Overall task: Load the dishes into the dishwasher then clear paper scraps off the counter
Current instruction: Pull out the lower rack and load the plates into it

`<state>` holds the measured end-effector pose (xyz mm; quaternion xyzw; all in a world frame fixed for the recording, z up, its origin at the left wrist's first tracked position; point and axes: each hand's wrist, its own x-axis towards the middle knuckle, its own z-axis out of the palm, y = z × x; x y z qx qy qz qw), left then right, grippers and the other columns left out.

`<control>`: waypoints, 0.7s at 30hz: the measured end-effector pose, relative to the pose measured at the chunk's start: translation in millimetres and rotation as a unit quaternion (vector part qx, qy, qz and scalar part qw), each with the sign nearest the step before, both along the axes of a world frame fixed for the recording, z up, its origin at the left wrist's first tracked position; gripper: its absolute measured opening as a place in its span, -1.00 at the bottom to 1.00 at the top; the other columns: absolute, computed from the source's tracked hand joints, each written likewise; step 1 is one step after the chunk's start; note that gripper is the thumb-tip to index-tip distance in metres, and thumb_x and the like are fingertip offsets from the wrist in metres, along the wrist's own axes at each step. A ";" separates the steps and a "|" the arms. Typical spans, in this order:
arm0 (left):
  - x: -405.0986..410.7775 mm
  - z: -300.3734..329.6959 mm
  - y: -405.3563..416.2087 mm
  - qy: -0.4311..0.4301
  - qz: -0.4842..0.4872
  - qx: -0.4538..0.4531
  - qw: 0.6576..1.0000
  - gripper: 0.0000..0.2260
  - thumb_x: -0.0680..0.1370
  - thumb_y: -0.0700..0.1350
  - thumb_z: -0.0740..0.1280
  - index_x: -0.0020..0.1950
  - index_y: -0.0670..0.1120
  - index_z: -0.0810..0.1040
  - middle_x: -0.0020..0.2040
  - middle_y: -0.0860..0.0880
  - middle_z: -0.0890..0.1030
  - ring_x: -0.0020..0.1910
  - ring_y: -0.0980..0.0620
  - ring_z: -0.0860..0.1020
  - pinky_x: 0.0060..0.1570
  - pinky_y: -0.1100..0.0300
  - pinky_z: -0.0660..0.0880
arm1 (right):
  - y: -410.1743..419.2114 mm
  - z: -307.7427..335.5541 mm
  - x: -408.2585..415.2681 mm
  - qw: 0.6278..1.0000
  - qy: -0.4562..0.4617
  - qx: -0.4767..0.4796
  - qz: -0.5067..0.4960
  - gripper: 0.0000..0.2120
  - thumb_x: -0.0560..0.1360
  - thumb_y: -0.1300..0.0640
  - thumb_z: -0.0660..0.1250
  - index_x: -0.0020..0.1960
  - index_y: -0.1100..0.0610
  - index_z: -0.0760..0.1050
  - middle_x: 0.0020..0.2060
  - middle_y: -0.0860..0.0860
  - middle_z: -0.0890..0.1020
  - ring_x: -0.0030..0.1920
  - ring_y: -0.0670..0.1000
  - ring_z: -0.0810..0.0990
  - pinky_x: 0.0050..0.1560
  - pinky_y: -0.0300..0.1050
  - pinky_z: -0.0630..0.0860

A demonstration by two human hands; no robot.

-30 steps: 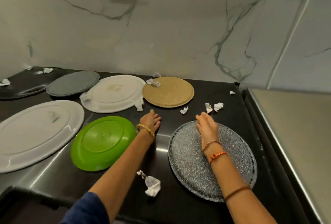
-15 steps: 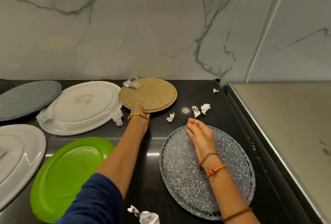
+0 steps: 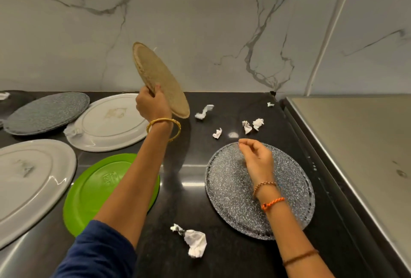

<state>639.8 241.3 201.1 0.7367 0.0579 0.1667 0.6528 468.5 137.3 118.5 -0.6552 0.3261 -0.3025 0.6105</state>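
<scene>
Left hand (image 3: 153, 105) grips the tilted tan plate (image 3: 160, 79); right hand (image 3: 255, 157) fingers loosely curled, empty.

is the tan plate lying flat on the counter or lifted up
Lifted and tilted: the left hand grips the tan plate by its lower rim, holding it on edge above the counter.

The tan plate (image 3: 159, 77) is gripped at its lower rim by the left hand (image 3: 152, 105) and held tilted above the black table (image 3: 222, 262). The right hand (image 3: 255, 158), fingers loosely curled, is rested over the speckled grey plate (image 3: 235, 202). Crumpled paper scraps (image 3: 252, 124) are scattered just beyond it.
</scene>
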 end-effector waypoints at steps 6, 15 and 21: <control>-20.8 9.2 3.4 0.053 0.028 -0.274 0.960 -0.74 0.53 -0.19 0.29 -0.38 -0.11 0.46 -0.37 0.01 0.50 -0.31 0.00 0.49 -0.16 0.11 0.50 | 4.3 6.7 -47.6 0.929 0.219 -0.261 -0.147 -0.72 0.36 0.12 0.41 0.07 0.02 0.56 0.19 0.05 0.52 0.27 0.16 0.38 0.25 0.14 0.32; -52.0 4.6 -8.6 0.149 -0.004 -0.475 0.867 -0.87 0.53 -0.29 0.26 -0.23 -0.21 0.39 -0.31 -0.08 0.48 -0.35 0.01 0.52 -0.45 0.20 0.53 | 5.8 -6.0 -110.8 0.860 0.442 -0.250 -0.050 -0.04 0.28 -0.32 0.37 0.46 0.14 0.07 0.39 0.19 0.25 0.33 0.24 0.23 0.28 0.08 0.27; -66.9 -12.0 -6.7 0.155 -0.030 -0.446 0.881 -0.87 0.53 -0.29 0.25 0.05 -0.28 0.50 -0.17 -0.14 0.55 -0.27 -0.01 0.55 -0.35 0.17 0.57 | -15.7 6.3 -107.2 0.885 0.438 -0.154 -0.036 0.19 0.09 -0.27 0.53 0.47 0.17 0.00 0.34 0.26 0.26 0.33 0.27 0.23 0.27 0.12 0.30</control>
